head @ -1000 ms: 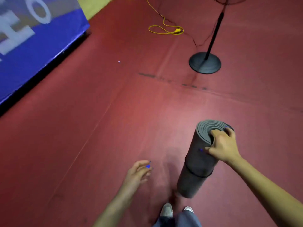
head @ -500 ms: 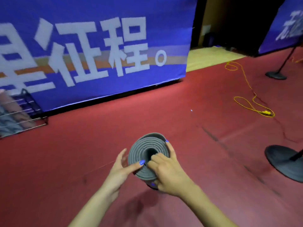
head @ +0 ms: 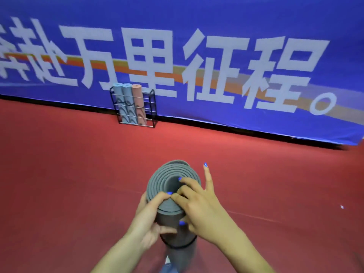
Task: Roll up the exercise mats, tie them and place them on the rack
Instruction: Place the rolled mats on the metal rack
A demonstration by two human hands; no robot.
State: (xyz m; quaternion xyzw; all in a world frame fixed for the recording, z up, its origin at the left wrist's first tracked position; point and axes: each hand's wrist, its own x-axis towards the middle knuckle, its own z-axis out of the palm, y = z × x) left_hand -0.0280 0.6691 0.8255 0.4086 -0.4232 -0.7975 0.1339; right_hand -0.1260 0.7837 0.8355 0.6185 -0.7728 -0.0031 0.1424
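A rolled grey exercise mat (head: 167, 179) stands upright in front of me, its spiral end facing up and a black band round its lower part. My left hand (head: 149, 217) grips the roll's left side, thumb on the top rim. My right hand (head: 199, 205) holds the right side, fingers curled over the top edge into the spiral, one finger sticking out straight. Far ahead, a black wire rack (head: 152, 109) stands against the banner with two blue rolled mats (head: 123, 101) and one pink rolled mat (head: 137, 101) upright in it; its right part has no mat.
A long blue banner (head: 216, 56) with large white characters runs across the back. Red floor (head: 78, 164) stretches between me and the rack. My shoe tip (head: 167, 260) shows beside the roll's bottom.
My view has swung left from the fan stand and yellow cable to face the rack and banner. My left hand joined the right on the grey roll, now held in both hands.
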